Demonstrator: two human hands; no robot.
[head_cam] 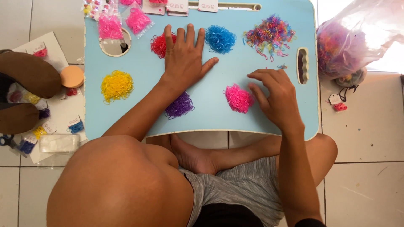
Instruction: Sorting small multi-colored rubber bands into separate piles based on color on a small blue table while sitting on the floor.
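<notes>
Resting flat, left hand open beside red bands; right hand curled, empty, touching pink pile

lap table: smooth matt light-blue plastic
band piles, e.g. pink pile: thin rubbery loops, slightly glossy
bag, upper right of the frame: clear glossy plastic film, crinkled
floor: pale glazed tiles
shorts: grey heathered cloth

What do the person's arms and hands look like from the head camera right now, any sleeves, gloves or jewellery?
Both arms are bare from shoulder to wrist: no sleeves in view. The left hand and the right hand wear no gloves, and no rings, watch or bracelets show. Only a dark edge shows at the right arm's lower frame border; what it is cannot be told.
</notes>
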